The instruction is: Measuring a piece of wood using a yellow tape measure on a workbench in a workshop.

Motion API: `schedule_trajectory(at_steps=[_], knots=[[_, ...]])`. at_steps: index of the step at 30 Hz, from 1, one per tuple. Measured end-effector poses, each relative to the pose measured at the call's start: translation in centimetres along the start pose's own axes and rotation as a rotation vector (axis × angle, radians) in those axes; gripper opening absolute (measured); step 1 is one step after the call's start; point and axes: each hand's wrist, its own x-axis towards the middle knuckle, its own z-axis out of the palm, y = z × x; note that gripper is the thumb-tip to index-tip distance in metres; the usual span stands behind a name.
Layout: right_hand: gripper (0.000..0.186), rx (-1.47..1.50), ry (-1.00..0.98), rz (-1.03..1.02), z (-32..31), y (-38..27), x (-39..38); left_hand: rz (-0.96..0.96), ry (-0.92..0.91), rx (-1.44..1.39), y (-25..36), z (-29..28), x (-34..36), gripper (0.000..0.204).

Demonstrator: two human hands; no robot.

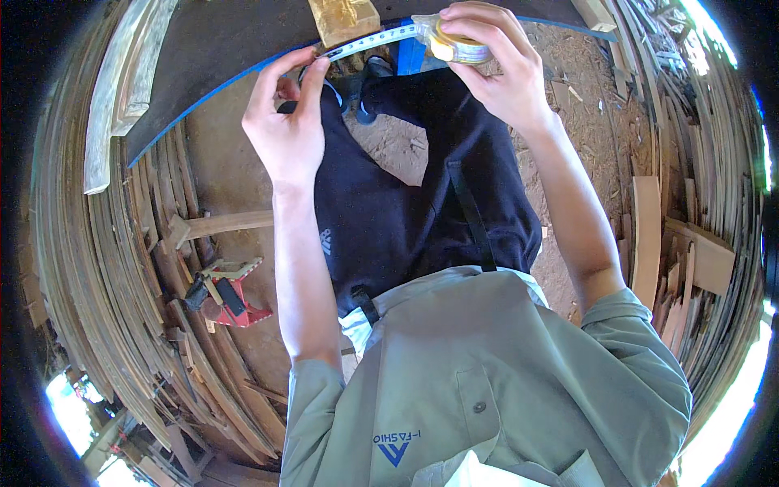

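A tape measure with a yellow and clear case sits in my right hand, the fingers wrapped over its top and the thumb below. From the case a short length of white blade runs out to the left. My left hand pinches the blade's end between thumb and forefinger. Just beyond the blade lies a light wooden block, at the near edge of the dark, blue-edged table. Whether the blade touches the block I cannot tell.
Long pale boards lie on the table's left side. Stacked wood strips line the left, and more wood pieces the right. A red box-like thing with tools stands at lower left. A blue table leg rises between my feet.
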Motion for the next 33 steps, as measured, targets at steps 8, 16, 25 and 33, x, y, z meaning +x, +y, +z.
schedule_trajectory(at_steps=[8,16,25,33], knots=[[0.047,-0.052,0.048,-0.222,2.9,3.0,-0.2,0.059,0.01,-0.039,-0.1,1.8,0.0,0.018],[0.055,-0.037,0.08,-0.244,3.2,4.2,1.0,0.05,0.019,0.015,0.3,2.8,1.7,0.016],[0.052,-0.045,0.057,-0.273,4.2,4.7,2.8,-0.056,-0.005,0.147,1.3,1.4,3.7,0.018],[0.051,0.08,0.017,-0.235,3.4,5.3,6.1,-0.042,-0.071,0.044,1.8,1.2,6.5,0.018]])
